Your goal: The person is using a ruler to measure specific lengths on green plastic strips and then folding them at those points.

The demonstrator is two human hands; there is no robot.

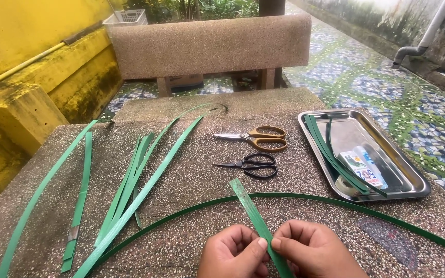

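Here, the left hand [233, 252] and right hand [312, 252] pinch a green strap piece [256, 219] between thumbs and forefingers. Its free end rises beyond the fingertips.

1. Speckled stone table [191, 180] carries everything; stone bench [209, 44] behind it.
2. Loose flat green plastic straps [130, 190] lie on the table's left half.
3. Orange-handled scissors [256, 137] at centre; black-handled scissors [251, 166] just in front.
4. Rectangular steel tray [413, 180] on the right, holding strap pieces, a tape roll [344, 186] and a small packet [364, 167].
5. Left hand [233, 255] and right hand [312, 252] at the near edge, side by side, pinching a short green strap piece [253, 213] over a long curved green strap [336, 201].
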